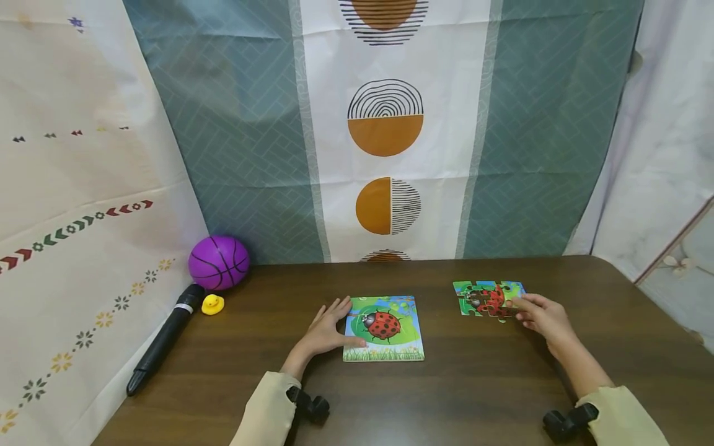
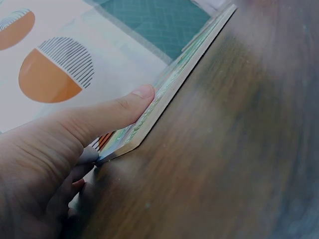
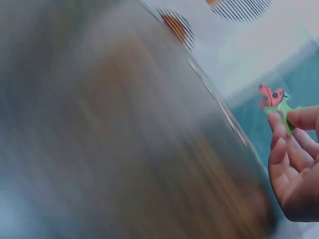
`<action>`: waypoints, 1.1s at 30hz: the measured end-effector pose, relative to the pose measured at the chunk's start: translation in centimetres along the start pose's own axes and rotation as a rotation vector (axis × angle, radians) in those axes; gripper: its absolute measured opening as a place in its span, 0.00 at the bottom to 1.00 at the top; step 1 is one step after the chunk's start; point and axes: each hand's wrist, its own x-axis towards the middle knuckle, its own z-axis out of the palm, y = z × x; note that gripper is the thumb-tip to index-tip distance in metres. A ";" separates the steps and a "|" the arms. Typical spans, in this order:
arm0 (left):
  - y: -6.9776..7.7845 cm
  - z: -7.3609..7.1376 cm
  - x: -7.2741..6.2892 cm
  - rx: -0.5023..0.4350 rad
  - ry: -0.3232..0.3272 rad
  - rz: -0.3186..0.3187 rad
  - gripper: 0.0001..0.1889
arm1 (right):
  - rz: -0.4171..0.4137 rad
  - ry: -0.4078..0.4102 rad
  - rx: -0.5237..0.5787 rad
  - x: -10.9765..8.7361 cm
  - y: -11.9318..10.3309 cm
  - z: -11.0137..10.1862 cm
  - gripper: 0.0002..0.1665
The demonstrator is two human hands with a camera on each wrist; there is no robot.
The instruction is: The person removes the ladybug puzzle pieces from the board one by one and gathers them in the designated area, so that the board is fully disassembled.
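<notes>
A square ladybug puzzle board (image 1: 382, 354) lies flat on the table in front of me. My left hand (image 1: 329, 329) rests at its left side, fingers spread toward the upper corner. In the left wrist view the thumb (image 2: 122, 108) lies straight across the board's face (image 2: 172, 82); the other fingers are partly hidden behind it. My right hand (image 1: 543, 319) is at the right end of a cluster of ladybug puzzle pieces (image 1: 480, 300). Between thumb and fingers it pinches a red and green puzzle piece (image 3: 279, 102), seen raised in the right wrist view.
At the table's far left sit a purple ball (image 1: 219, 262), a small yellow rubber duck (image 1: 212, 304) and a long black pen-shaped object (image 1: 166, 341). Patterned cloth (image 1: 390, 142) hangs behind the brown table (image 1: 424, 402).
</notes>
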 end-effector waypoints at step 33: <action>0.0 0.1 -0.1 -0.001 0.001 -0.001 0.53 | -0.062 0.080 -0.315 1.1 2.4 -3.5 0.33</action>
